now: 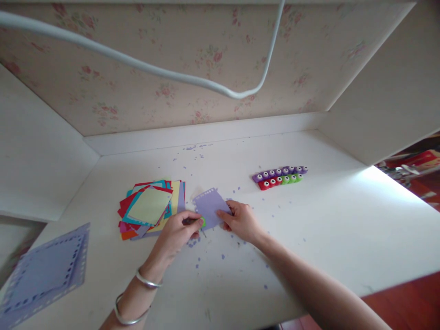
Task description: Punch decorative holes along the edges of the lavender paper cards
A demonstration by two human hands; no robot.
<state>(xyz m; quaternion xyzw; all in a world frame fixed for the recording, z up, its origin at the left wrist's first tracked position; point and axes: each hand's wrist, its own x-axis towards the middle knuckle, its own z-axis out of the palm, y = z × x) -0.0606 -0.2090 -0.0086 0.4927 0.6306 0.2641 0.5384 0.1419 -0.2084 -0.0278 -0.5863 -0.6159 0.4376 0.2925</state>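
Note:
Between my hands is a small purple paper (210,206) with a row of punched notches along its far edge. My left hand (184,226) is closed on a small green punch (203,222) at the paper's near left edge. My right hand (237,219) pinches the paper's right side between thumb and fingers. Tiny purple paper bits lie scattered on the white table around them. To the left of my left hand rests a pile of coloured papers (151,204), with a pale green sheet on top.
Two rows of purple, red and green punches with eye shapes (280,176) lie at the right. Punched purple sheets (44,275) are at the near left. A white cable (144,68) hangs before the flowered wall (192,59). White panels flank the table (330,220).

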